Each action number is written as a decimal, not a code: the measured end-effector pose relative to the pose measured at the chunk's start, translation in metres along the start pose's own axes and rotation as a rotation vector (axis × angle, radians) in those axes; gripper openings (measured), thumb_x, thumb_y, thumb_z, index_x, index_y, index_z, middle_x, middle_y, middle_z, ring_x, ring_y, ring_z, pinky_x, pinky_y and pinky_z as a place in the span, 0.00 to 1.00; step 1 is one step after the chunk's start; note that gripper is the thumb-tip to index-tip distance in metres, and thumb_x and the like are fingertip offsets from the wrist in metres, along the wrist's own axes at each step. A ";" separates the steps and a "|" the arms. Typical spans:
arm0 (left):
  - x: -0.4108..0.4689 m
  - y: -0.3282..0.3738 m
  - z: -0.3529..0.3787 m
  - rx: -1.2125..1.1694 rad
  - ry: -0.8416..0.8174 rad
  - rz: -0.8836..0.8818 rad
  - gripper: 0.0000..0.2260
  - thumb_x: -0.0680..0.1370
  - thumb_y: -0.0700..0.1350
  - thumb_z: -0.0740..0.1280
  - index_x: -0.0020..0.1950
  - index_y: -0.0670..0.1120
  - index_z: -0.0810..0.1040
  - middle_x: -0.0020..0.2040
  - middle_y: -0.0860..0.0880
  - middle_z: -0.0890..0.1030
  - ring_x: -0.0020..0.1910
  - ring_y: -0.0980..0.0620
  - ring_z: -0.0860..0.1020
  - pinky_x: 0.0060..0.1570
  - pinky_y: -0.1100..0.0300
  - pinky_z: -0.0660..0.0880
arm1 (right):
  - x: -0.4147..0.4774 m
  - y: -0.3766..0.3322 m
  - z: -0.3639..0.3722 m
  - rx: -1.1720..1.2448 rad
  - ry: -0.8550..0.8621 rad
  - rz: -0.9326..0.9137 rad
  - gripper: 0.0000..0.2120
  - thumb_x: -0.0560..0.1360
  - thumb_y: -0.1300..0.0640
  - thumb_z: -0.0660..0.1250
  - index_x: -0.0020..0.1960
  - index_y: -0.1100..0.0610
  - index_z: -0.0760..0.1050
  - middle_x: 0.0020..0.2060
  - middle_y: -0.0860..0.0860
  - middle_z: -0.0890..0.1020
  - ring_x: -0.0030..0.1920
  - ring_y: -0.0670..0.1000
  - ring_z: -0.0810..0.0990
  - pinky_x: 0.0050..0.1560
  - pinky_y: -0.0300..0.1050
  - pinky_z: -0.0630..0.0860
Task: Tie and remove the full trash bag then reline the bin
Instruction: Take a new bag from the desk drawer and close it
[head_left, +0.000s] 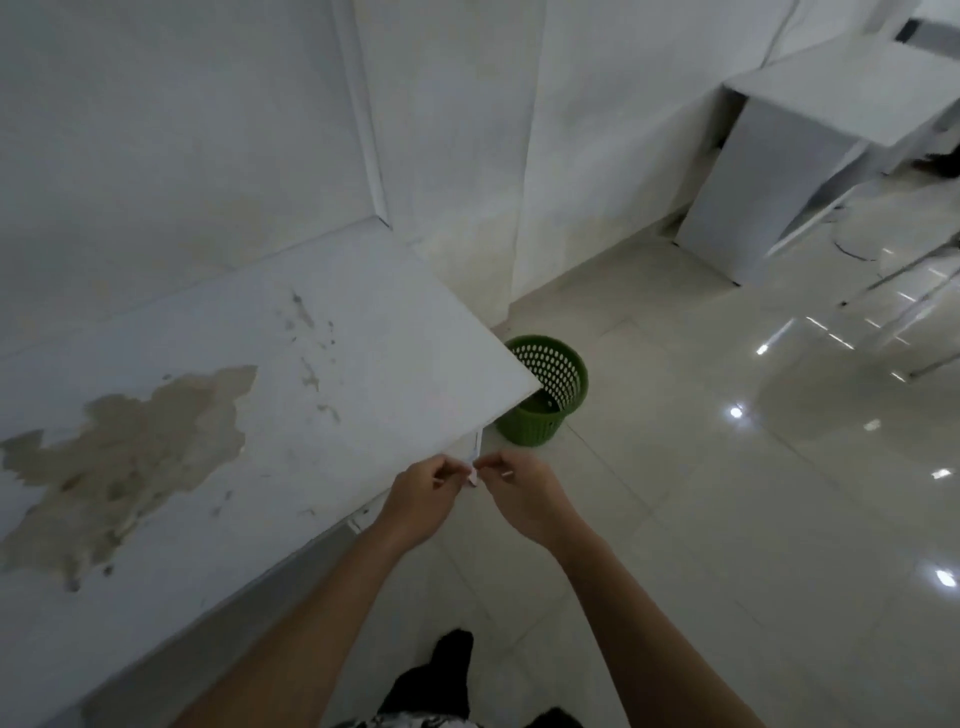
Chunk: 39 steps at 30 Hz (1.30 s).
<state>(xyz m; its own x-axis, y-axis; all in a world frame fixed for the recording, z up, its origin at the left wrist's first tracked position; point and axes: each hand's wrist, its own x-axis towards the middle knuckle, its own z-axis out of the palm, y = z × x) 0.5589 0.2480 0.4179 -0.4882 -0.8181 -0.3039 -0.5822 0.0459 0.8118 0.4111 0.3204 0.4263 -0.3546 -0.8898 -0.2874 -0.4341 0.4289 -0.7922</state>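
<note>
At the table (260, 364) corner, the left hand (420, 501) and right hand (525, 500) pinch a white strip (472, 477), probably the new liner. The unlined green bin (558, 387) stands just beyond that corner, slightly nearer the right hand.

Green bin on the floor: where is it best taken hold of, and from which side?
Grip the green bin by its rim on the open-floor side, coming from the picture's right and above. It stands upright with its mouth open, and the table corner overhangs its left side. The left hand and right hand both pinch a small white piece.
</note>
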 end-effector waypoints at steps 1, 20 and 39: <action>0.003 0.003 0.004 -0.006 0.038 -0.018 0.06 0.80 0.47 0.67 0.47 0.57 0.82 0.48 0.59 0.84 0.49 0.58 0.81 0.46 0.68 0.73 | 0.007 0.003 -0.006 0.001 -0.034 -0.019 0.08 0.79 0.56 0.64 0.54 0.49 0.81 0.44 0.42 0.81 0.45 0.41 0.80 0.41 0.31 0.71; 0.024 -0.071 0.035 0.484 0.468 -0.199 0.21 0.83 0.48 0.59 0.76 0.50 0.67 0.78 0.49 0.65 0.77 0.44 0.60 0.73 0.42 0.60 | 0.124 0.047 0.019 -0.657 -0.333 -0.631 0.25 0.81 0.57 0.60 0.77 0.52 0.61 0.78 0.53 0.61 0.78 0.55 0.56 0.77 0.60 0.55; 0.082 -0.192 0.094 0.769 1.261 0.290 0.18 0.82 0.51 0.56 0.70 0.54 0.75 0.69 0.53 0.76 0.70 0.49 0.70 0.74 0.48 0.54 | 0.203 0.156 0.126 -0.450 0.676 -1.239 0.26 0.69 0.61 0.67 0.67 0.53 0.71 0.62 0.52 0.76 0.68 0.55 0.69 0.77 0.60 0.52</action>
<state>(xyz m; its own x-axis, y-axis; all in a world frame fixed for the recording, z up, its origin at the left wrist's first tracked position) 0.5693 0.2260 0.1897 -0.0120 -0.6525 0.7577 -0.9509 0.2419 0.1932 0.3760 0.1873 0.1764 0.1701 -0.5311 0.8300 -0.9102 -0.4074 -0.0742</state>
